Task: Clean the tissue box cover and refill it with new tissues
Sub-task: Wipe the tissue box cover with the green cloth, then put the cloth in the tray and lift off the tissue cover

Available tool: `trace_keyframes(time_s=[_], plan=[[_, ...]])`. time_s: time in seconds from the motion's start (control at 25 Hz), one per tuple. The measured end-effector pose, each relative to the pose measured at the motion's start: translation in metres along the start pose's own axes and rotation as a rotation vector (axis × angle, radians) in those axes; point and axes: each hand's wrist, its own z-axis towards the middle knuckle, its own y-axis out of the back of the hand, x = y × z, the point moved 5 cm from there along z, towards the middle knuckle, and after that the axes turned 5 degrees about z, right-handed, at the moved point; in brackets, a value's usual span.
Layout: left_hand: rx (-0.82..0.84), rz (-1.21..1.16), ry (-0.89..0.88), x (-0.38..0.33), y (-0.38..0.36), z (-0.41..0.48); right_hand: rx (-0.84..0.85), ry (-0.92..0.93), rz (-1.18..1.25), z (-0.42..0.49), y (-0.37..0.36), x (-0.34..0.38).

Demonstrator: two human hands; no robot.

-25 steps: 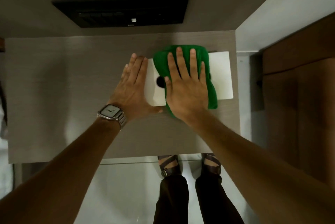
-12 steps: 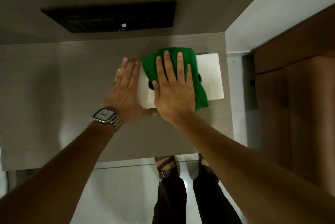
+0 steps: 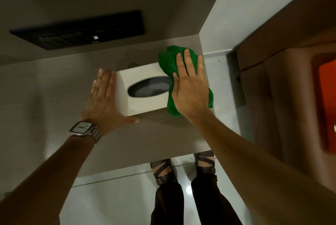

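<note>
A white tissue box cover point(image 3: 143, 104) with a dark oval opening stands on the grey wood-grain table point(image 3: 54, 101) near its right edge. My left hand point(image 3: 103, 99) lies flat against the cover's left side, fingers straight, thumb along its front. My right hand point(image 3: 189, 88) presses a green cloth point(image 3: 168, 61) flat onto the cover's right end. The cloth hides that end of the cover and part of the oval opening. No tissues show in the opening.
A black panel point(image 3: 78, 32) is set in the wall behind the table. A brown wooden cabinet point(image 3: 283, 79) stands to the right, past a narrow gap. My legs and sandalled feet point(image 3: 163, 172) are on the pale floor below the table's front edge.
My right hand slid the green cloth from the cover's middle to its right end, which uncovered the oval opening. My left hand stayed on the left side.
</note>
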Motion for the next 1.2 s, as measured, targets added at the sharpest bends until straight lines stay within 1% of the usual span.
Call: trace_keyframes(time_s=[0.08,0.2,0.28,0.36,0.44,0.52,0.6,0.72,0.8,0.88,1.0,1.08,1.2], plan=[[0.009,0.005,0.003,-0.005,0.004,-0.002,-0.051,-0.026,0.172,-0.004,0.01,-0.009],[-0.019,0.057,-0.031,-0.033,0.016,-0.004,-0.202,-0.107,0.498,-0.013,0.037,-0.033],[-0.037,0.094,-0.105,-0.075,0.024,-0.002,-0.301,-0.208,0.625,-0.021,0.057,-0.054],[-0.031,0.104,-0.23,-0.141,0.028,0.005,-0.425,-0.3,0.711,-0.033,0.085,-0.084],[-0.023,0.104,-0.389,-0.22,0.03,0.018,-0.565,-0.372,0.748,-0.043,0.122,-0.123],[-0.009,0.076,-0.532,-0.298,0.029,0.028,-0.695,-0.454,0.713,-0.051,0.16,-0.172],[0.017,0.081,-0.672,-0.384,0.024,0.04,-0.831,-0.564,0.655,-0.061,0.203,-0.236],[-0.019,0.11,-0.766,-0.436,0.023,0.053,-0.892,-0.652,0.597,-0.055,0.227,-0.276],[-0.007,0.151,-0.84,-0.488,0.014,0.062,-0.939,-0.807,0.563,-0.057,0.247,-0.326],[0.014,0.214,-0.885,-0.52,0.005,0.07,-0.929,-0.948,0.552,-0.054,0.254,-0.368],[0.033,0.294,-0.901,-0.539,-0.007,0.081,-0.784,-1.122,0.575,-0.044,0.242,-0.403],[0.045,0.324,-0.894,-0.539,-0.013,0.084,-0.659,-1.175,0.58,-0.039,0.227,-0.419],[0.046,0.338,-0.901,-0.538,-0.016,0.088,-0.493,-1.165,0.58,-0.034,0.203,-0.427]])
